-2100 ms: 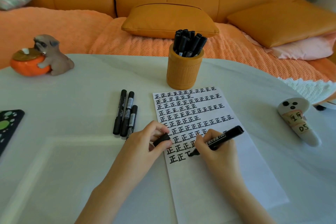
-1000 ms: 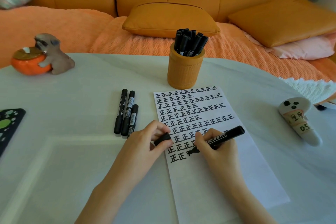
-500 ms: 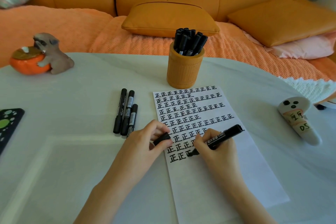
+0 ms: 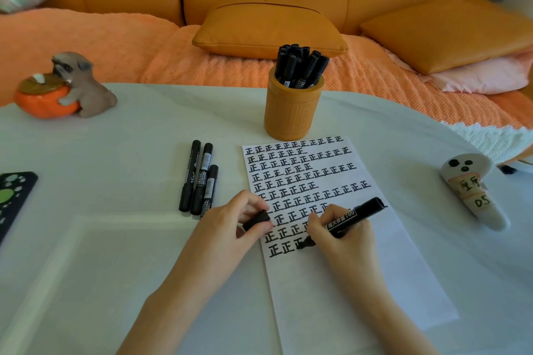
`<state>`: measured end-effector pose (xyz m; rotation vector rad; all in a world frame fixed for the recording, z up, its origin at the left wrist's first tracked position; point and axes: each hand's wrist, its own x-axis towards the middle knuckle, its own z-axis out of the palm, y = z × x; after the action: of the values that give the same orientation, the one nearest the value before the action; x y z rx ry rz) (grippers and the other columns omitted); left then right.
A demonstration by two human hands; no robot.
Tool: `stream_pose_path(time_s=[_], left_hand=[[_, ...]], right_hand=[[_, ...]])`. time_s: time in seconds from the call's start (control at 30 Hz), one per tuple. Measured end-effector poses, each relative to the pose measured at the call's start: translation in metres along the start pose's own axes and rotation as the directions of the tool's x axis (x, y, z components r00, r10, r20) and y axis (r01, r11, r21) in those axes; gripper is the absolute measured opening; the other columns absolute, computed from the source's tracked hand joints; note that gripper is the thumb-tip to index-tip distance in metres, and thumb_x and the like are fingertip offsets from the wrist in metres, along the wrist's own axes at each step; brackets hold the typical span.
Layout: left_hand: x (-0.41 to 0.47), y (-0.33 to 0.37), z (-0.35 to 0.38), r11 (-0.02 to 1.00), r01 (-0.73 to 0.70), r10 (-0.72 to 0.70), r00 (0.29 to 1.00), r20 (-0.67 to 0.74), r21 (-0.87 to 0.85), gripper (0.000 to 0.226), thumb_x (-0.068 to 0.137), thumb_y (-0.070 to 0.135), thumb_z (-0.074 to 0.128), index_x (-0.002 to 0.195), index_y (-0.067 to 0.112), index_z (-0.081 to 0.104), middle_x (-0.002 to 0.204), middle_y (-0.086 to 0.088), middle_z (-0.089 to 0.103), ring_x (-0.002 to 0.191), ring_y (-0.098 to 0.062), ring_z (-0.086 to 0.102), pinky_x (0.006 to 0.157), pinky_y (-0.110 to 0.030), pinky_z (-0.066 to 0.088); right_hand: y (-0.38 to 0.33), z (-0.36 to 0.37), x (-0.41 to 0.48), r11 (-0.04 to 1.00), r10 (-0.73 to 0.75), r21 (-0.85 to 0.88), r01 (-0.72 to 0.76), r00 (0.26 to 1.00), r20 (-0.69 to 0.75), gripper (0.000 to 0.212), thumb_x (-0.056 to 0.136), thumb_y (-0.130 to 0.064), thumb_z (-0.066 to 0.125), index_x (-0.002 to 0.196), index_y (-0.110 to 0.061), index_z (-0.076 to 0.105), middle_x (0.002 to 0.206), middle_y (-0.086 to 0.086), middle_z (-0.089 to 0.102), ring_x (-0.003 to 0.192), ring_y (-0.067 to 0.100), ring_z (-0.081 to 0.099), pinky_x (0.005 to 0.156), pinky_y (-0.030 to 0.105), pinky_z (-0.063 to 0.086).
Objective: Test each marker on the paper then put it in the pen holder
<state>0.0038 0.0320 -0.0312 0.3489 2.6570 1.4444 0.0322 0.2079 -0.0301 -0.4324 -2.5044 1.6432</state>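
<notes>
My right hand (image 4: 340,236) grips an uncapped black marker (image 4: 357,216), its tip touching the white paper (image 4: 340,291) at the lowest row of written characters. My left hand (image 4: 227,228) pinches the marker's black cap (image 4: 256,219) at the paper's left edge. Three capped black markers (image 4: 199,176) lie side by side on the table left of the paper. An orange pen holder (image 4: 291,112) stands just beyond the paper's top edge, holding several black markers (image 4: 300,66).
A pug-and-pumpkin figurine (image 4: 63,86) sits at the table's far left. A dark patterned object (image 4: 11,196) lies at the left edge. A white ghost-like object (image 4: 473,190) with labels lies on the right. An orange sofa with cushions (image 4: 268,29) runs behind the white table (image 4: 101,253).
The marker tip has made small strokes on the third character of the bottom row. My left hand and the cap have stayed put.
</notes>
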Motion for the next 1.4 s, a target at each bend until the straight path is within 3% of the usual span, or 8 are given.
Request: stream_pose_path(time_s=[0.6,0.73,0.87,0.97,1.07,1.23,1.33,1.4], left_hand=[[0.000,0.000,0.000,1.000,0.004,-0.004,1.000,0.001,-0.020,0.019,0.079,0.029,0.071,0.088,0.039,0.056,0.092,0.021,0.068,0.086,0.003,0.064,0.080,-0.022,0.052],[0.001,0.000,0.000,1.000,0.000,0.000,1.000,0.001,-0.019,0.021,0.079,0.028,0.071,0.086,0.040,0.056,0.091,0.020,0.068,0.087,0.004,0.064,0.080,-0.021,0.052],[0.000,0.001,0.000,1.000,0.006,-0.006,1.000,-0.004,-0.021,0.020,0.079,0.029,0.071,0.087,0.040,0.056,0.091,0.021,0.068,0.087,0.006,0.063,0.079,-0.017,0.051],[0.000,0.002,0.000,0.999,0.007,-0.007,1.000,-0.015,-0.040,0.019,0.079,0.028,0.072,0.088,0.037,0.058,0.090,0.021,0.068,0.085,0.003,0.064,0.077,-0.017,0.051],[-0.001,0.006,0.000,0.996,-0.009,0.007,1.000,-0.025,-0.090,0.018,0.079,0.024,0.072,0.089,0.032,0.060,0.089,0.018,0.070,0.086,0.002,0.065,0.075,-0.015,0.050],[-0.002,0.014,-0.003,0.984,-0.038,0.033,0.999,-0.030,-0.172,0.018,0.077,0.020,0.072,0.090,0.032,0.068,0.090,0.023,0.070,0.087,0.004,0.065,0.071,-0.009,0.047],[-0.002,0.015,-0.001,0.979,-0.035,0.028,0.999,-0.035,-0.202,0.021,0.075,0.020,0.073,0.092,0.032,0.068,0.090,0.022,0.070,0.085,0.003,0.065,0.070,-0.008,0.047],[-0.002,0.014,0.001,0.970,-0.014,0.004,0.999,-0.042,-0.242,0.023,0.074,0.020,0.075,0.093,0.030,0.066,0.088,0.017,0.071,0.081,0.000,0.066,0.071,-0.016,0.051]], right_hand=[[0.001,-0.003,0.002,1.000,-0.022,0.019,0.022,0.999,-0.030,0.032,0.082,-0.008,0.060,0.065,0.007,0.038,0.067,0.033,0.049,0.049,0.008,0.030,0.043,0.016,0.023],[0.003,-0.004,0.004,0.999,-0.034,0.028,0.036,0.998,-0.048,0.032,0.081,-0.006,0.059,0.062,0.004,0.035,0.061,0.029,0.045,0.054,0.017,0.035,0.044,0.018,0.023],[0.003,-0.003,0.004,0.998,-0.040,0.043,0.042,0.998,-0.052,0.032,0.081,-0.006,0.060,0.063,0.006,0.037,0.063,0.030,0.049,0.052,0.013,0.034,0.044,0.018,0.024],[0.004,-0.005,0.005,0.991,-0.025,0.126,0.035,0.997,-0.078,0.032,0.084,-0.009,0.062,0.062,0.006,0.044,0.054,0.017,0.055,0.049,0.010,0.035,0.046,0.018,0.027],[0.001,-0.008,0.009,0.962,0.023,0.272,0.002,0.996,-0.091,0.039,0.084,-0.021,0.069,0.062,0.003,0.047,0.046,0.004,0.042,0.051,0.016,0.034,0.051,0.026,0.029],[-0.007,-0.011,0.014,0.889,0.075,0.454,-0.058,0.997,-0.019,0.045,0.081,-0.046,0.068,0.064,-0.004,0.062,0.048,0.003,0.039,0.048,0.015,0.034,0.047,0.022,0.028],[-0.009,-0.011,0.017,0.835,0.097,0.544,-0.080,0.995,-0.003,0.037,0.087,-0.035,0.063,0.067,-0.005,0.063,0.047,0.003,0.036,0.047,0.016,0.032,0.047,0.024,0.027],[-0.012,-0.011,0.019,0.814,0.102,0.574,-0.092,0.995,0.015,0.027,0.087,-0.025,0.064,0.069,-0.007,0.056,0.047,0.005,0.036,0.045,0.017,0.031,0.047,0.025,0.026]])
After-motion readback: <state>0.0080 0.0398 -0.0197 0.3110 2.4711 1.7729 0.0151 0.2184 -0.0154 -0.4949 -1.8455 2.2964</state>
